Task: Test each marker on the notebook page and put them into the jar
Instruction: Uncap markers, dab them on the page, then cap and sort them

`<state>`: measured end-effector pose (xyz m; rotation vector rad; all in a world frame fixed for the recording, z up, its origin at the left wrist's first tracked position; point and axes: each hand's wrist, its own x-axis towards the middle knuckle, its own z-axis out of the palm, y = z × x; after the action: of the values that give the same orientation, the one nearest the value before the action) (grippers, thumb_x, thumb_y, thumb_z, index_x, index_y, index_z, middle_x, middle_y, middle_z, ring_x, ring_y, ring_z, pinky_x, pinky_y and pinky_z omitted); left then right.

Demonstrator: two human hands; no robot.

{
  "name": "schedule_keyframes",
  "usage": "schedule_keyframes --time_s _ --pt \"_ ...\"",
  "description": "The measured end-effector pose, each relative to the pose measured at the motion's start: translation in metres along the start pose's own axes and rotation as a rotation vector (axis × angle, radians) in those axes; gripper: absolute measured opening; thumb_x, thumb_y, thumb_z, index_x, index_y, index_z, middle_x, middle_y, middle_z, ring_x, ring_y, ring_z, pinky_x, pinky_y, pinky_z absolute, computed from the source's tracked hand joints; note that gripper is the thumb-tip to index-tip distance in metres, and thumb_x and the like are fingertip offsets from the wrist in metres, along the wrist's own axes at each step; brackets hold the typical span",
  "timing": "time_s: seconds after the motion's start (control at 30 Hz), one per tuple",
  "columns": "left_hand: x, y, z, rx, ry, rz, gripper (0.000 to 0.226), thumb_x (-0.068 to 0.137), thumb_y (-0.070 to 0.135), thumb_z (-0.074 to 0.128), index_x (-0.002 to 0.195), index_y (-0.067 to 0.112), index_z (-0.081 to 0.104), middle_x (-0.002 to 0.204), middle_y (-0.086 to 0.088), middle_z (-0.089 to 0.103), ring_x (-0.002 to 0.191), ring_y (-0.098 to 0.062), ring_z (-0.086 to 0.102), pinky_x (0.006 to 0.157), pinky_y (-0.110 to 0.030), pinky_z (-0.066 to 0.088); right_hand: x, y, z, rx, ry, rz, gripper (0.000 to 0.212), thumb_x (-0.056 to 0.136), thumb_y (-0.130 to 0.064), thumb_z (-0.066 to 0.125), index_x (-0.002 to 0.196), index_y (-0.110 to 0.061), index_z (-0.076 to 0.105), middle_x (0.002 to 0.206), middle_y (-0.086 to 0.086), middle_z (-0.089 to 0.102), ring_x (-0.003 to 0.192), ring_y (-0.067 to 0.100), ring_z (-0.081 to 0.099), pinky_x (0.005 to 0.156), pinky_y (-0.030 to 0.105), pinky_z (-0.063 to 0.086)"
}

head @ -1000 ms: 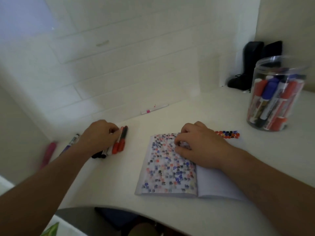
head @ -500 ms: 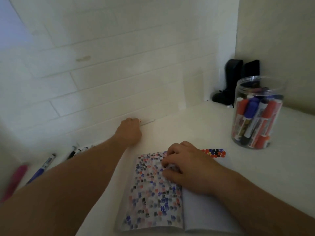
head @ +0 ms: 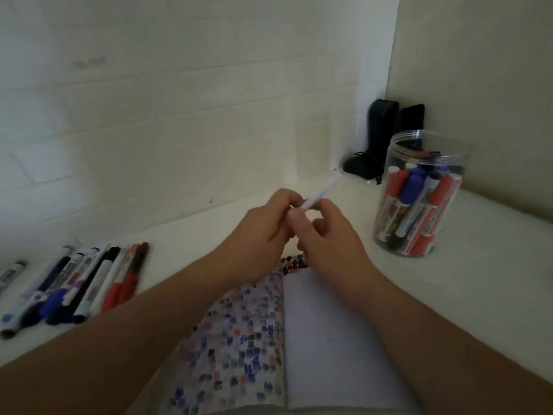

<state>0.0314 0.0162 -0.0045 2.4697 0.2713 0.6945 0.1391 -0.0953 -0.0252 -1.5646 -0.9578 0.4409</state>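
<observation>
two bare forearms reach in from the near edge and meet above the middle of the tabletop. the left hand (head: 263, 232) and right hand (head: 326, 235) are raised, touching, fingers curled, pinching a thin white marker (head: 321, 191) between them.

Both forearms (head: 125, 333) are bare, with no sleeves visible.

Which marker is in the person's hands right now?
The thin white marker, held by both hands above the notebook; the others lie on the desk or stand in the jar.
</observation>
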Motion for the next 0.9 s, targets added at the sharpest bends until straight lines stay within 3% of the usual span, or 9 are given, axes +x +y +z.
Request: schedule_keyframes --time_s 0.1,0.2,0.3,0.4,0.53,0.67,0.8,0.9 --pt "-0.012 -0.003 0.015 0.037 -0.073 0.096 0.018 0.109 0.027 0.039 0.111 0.025 0.057 0.082 0.013 0.060 0.071 -0.006 0.056 0.065 -0.027 0.044 0.003 0.002 -0.007 0.113 0.069 0.033 0.030 0.102 -0.052 0.052 0.111 -0.027 0.067 0.062 -0.010 0.062 0.053 0.003 0.056 0.051 0.024 0.045" --pt "-0.017 -0.016 0.022 0.043 -0.134 0.083 0.022 0.109 0.030 0.038 0.122 0.027 0.055 0.095 0.010 0.065 0.076 -0.002 0.057 0.068 -0.023 0.044 0.002 0.005 -0.006 0.165 0.076 0.093 0.040 0.109 -0.038 0.045 0.096 -0.014 0.073 0.060 -0.006 0.064 0.056 0.005 0.058 0.052 0.022 0.046" --pt "-0.021 -0.021 0.025 0.087 -0.111 0.082 0.015 0.109 0.037 0.034 0.112 0.036 0.048 0.083 0.016 0.060 0.070 -0.002 0.057 0.062 -0.022 0.042 0.000 0.000 -0.001 0.190 0.061 0.135 0.040 0.109 -0.028 0.043 0.096 -0.006 0.074 0.067 0.007 0.067 0.059 0.011 0.061 0.050 0.023 0.048" --pt "-0.022 -0.022 0.024 0.111 -0.076 0.081 0.018 0.108 0.041 0.033 0.111 0.036 0.050 0.073 0.016 0.057 0.059 -0.005 0.054 0.057 -0.027 0.040 -0.002 -0.006 0.001 0.190 0.047 0.157 0.039 0.110 -0.019 0.041 0.100 0.003 0.072 0.063 0.003 0.063 0.053 0.007 0.059 0.047 0.019 0.045" --pt "-0.020 -0.022 0.014 0.036 -0.104 0.086 0.018 0.107 0.043 0.038 0.115 0.041 0.053 0.075 0.019 0.062 0.061 -0.002 0.056 0.058 -0.024 0.042 -0.007 -0.007 0.001 0.161 0.015 0.080 0.044 0.111 -0.026 0.035 0.096 -0.006 0.071 0.061 -0.001 0.061 0.053 0.009 0.055 0.046 0.020 0.042" --pt "-0.019 -0.027 0.006 -0.064 -0.106 -0.026 0.025 0.103 0.049 0.043 0.124 0.036 0.039 0.067 0.008 0.059 0.059 -0.007 0.054 0.062 -0.037 0.049 0.002 -0.008 -0.008 0.349 0.076 0.192 0.048 0.107 -0.046 0.039 0.092 -0.017 0.074 0.064 0.004 0.057 0.053 0.012 0.052 0.044 0.023 0.038" --pt "-0.022 -0.042 0.001 0.001 -0.151 -0.116 0.024 0.090 0.046 0.063 0.108 0.041 0.047 0.067 0.009 0.052 0.058 -0.005 0.047 0.060 -0.039 0.047 0.009 -0.004 -0.025 0.218 0.097 0.171 0.052 0.109 -0.038 0.043 0.066 -0.020 0.067 0.062 0.007 0.053 0.051 0.015 0.044 0.042 0.024 0.034" --pt "-0.024 -0.041 0.004 0.143 -0.254 -0.059 0.029 0.081 0.058 0.066 0.107 0.050 0.056 0.083 0.015 0.052 0.077 0.000 0.049 0.068 -0.028 0.043 0.007 -0.002 -0.026 0.095 -0.022 0.150 0.034 0.102 -0.020 0.059 0.069 -0.013 0.065 0.061 0.009 0.053 0.052 0.019 0.045 0.044 0.025 0.036"
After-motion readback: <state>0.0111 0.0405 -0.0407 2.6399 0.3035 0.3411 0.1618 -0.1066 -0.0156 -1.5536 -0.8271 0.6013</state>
